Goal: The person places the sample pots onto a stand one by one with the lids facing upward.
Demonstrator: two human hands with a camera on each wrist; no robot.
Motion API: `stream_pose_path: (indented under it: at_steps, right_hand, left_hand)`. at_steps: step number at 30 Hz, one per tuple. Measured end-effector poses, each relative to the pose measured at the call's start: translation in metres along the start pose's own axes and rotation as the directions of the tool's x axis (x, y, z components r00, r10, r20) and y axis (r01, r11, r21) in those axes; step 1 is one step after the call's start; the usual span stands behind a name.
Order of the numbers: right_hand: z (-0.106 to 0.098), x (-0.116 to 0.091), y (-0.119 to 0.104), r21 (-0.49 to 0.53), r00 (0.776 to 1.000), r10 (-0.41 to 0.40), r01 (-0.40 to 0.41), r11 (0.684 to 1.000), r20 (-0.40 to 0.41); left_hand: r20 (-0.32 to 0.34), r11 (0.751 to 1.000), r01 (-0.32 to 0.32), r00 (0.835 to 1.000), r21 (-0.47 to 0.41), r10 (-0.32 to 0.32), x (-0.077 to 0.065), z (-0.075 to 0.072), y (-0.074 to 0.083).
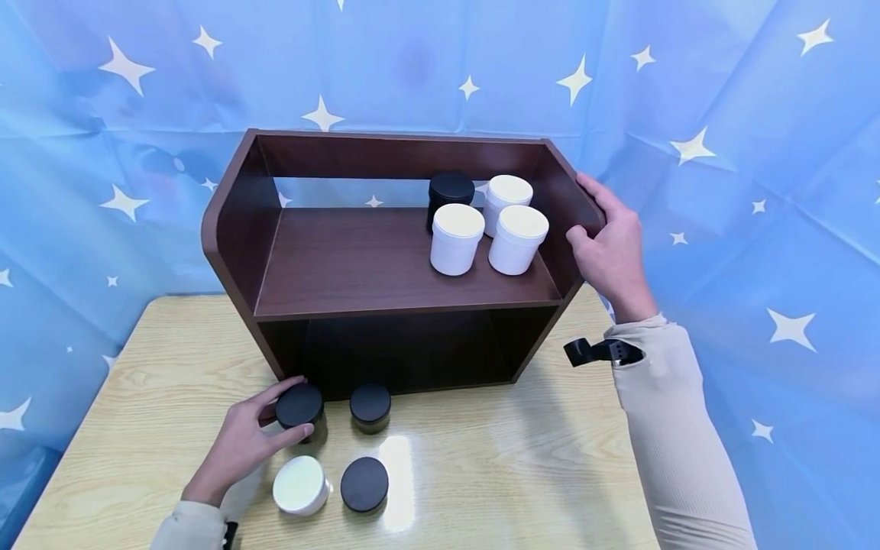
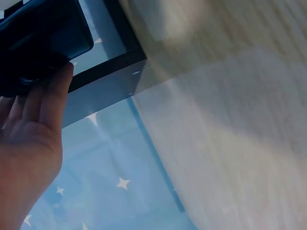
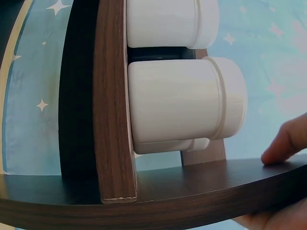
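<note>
My left hand (image 1: 241, 439) grips a black lidded jar (image 1: 299, 405) by its sides, thumb at the near side, close to the left front foot of a dark brown two-tier shelf (image 1: 344, 267). In the left wrist view, fingers (image 2: 53, 98) wrap the dark jar (image 2: 45, 40). My right hand (image 1: 613, 248) grips the upper edge of the shelf's right side panel, thumb inside it. On the upper tier, towards the right, stand white jars (image 1: 456, 241) and one black jar (image 1: 450, 195). The right wrist view shows a white jar (image 3: 180, 103) upright beside that panel.
Near my left hand, a white jar (image 1: 300, 486) and two black jars, one at the shelf front (image 1: 370, 406) and one nearer me (image 1: 364, 485), stand on the wooden table (image 1: 467, 466). A blue star-patterned curtain (image 1: 399, 69) hangs behind the shelf.
</note>
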State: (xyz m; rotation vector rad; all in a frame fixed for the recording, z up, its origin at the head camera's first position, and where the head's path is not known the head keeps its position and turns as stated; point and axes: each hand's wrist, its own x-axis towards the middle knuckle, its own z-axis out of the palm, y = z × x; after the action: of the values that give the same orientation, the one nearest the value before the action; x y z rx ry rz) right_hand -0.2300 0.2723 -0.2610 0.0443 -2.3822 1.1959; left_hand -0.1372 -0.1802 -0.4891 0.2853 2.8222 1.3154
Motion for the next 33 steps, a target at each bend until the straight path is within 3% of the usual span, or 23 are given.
stream_pose_path:
  at_steps: [14,24,33]
  right_hand:
    - [0.001,0.001,-0.001,-0.008,1.0,0.002,-0.002,1.0,-0.019]
    - [0.002,0.0,-0.002,-0.004,1.0,0.006,-0.006,1.0,-0.019]
    - [0.001,0.0,-0.003,-0.025,1.0,-0.012,0.011,1.0,-0.026]
  left_hand:
    - [-0.018,0.999,-0.054,0.998,-0.003,0.054,-0.001,-0.01,0.024]
    - [-0.012,0.999,-0.05,0.999,0.009,0.05,0.0,-0.015,0.037]
    - [-0.021,0.994,-0.105,0.994,0.02,0.105,0.0,-0.022,0.054]
